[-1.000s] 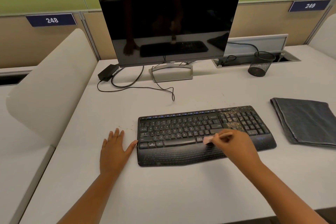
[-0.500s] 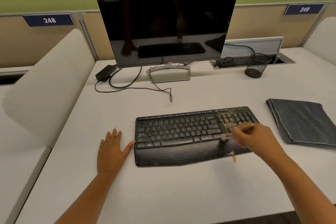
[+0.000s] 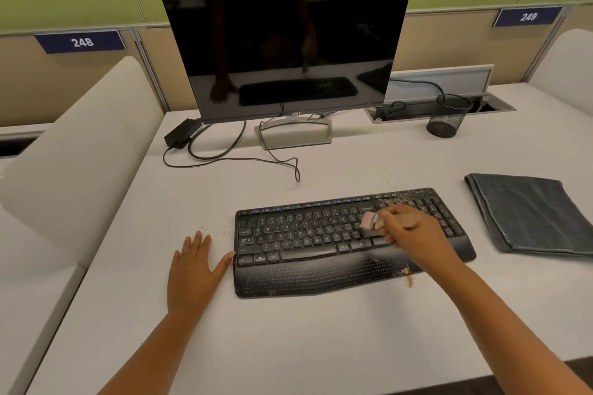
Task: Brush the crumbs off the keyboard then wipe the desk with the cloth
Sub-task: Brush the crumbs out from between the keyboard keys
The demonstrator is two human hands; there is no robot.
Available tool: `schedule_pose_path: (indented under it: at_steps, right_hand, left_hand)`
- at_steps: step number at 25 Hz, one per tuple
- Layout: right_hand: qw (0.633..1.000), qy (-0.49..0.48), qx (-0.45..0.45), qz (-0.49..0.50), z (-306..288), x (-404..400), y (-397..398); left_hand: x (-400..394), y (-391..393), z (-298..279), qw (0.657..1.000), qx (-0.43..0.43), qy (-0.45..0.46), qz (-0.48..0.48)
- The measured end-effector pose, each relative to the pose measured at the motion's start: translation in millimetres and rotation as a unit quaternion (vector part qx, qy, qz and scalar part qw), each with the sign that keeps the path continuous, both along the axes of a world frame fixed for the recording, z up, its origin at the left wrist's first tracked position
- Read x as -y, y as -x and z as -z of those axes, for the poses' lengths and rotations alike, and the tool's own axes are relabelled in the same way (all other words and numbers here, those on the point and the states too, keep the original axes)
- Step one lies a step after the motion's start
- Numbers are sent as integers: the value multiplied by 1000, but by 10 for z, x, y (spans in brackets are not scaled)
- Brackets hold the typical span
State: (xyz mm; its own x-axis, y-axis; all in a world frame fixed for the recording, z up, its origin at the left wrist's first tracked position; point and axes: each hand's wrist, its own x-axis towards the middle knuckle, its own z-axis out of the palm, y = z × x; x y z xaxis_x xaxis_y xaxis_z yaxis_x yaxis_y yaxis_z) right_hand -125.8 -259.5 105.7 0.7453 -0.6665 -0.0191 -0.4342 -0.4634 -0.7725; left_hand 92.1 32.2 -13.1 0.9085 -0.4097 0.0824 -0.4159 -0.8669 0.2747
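- My right hand [image 3: 414, 234] grips a small brush [image 3: 369, 221], its pale bristles down on the right-centre keys of the black keyboard [image 3: 321, 247].
- My left hand [image 3: 195, 269] lies flat on the desk [image 3: 288, 346], fingers spread, thumb touching the keyboard's left edge.
- Crumbs [image 3: 401, 197] speckle the number pad; a small clump [image 3: 407, 276] sits at the palm rest's front edge.
- The folded grey cloth [image 3: 532, 215] lies right of the keyboard.

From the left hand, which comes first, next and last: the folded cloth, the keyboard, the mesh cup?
1. keyboard, beside the left hand, at its thumb.
2. folded cloth, far right on the desk.
3. mesh cup, back right, near the cable tray.
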Motion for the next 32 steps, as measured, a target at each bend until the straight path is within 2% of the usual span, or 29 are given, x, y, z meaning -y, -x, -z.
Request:
schedule_pose_path:
  at_steps: [2, 4, 8, 11, 13, 16, 18, 21, 25, 29, 32]
  right_hand:
    - [998, 33, -50, -35, 59, -11, -64]
    - [996, 13, -77, -31, 16, 54, -113]
    - [999, -14, -5, -30, -168, 59, -246]
    - [993, -52, -38, -103, -71, -199, -393]
    - [989, -68, -55, -118, 51, -275, -421]
    - [995, -44, -55, -66, 64, -137, -341]
    - [997, 8, -68, -35, 7, 19, -249]
    - [986, 96, -134, -20, -37, 172, -155]
    - [972, 77, -220, -41, -119, 242, -63]
    - [993, 64, -99, 16, -223, 245, -43]
    - [988, 83, -127, 12, -102, 226, -33]
  left_hand:
    - [-1, -2, 0, 1000, 0, 1, 0]
    - [1, -1, 1, 1000, 2, 7, -4]
    - [10, 3, 7, 1000, 5, 10, -5]
    - [2, -12, 0, 1000, 5, 6, -7]
    - [8, -2, -9, 1000, 3, 3, -7]
    - [14, 10, -31, 1000, -4, 1, -7]
    - [14, 15, -36, 1000, -3, 4, -6]
    - [10, 12, -28, 1000, 1, 9, -6]
    - [18, 18, -18, 1000, 9, 6, -6]
    - [9, 14, -20, 1000, 4, 7, -5]
    - [12, 15, -20, 1000, 0, 4, -6]
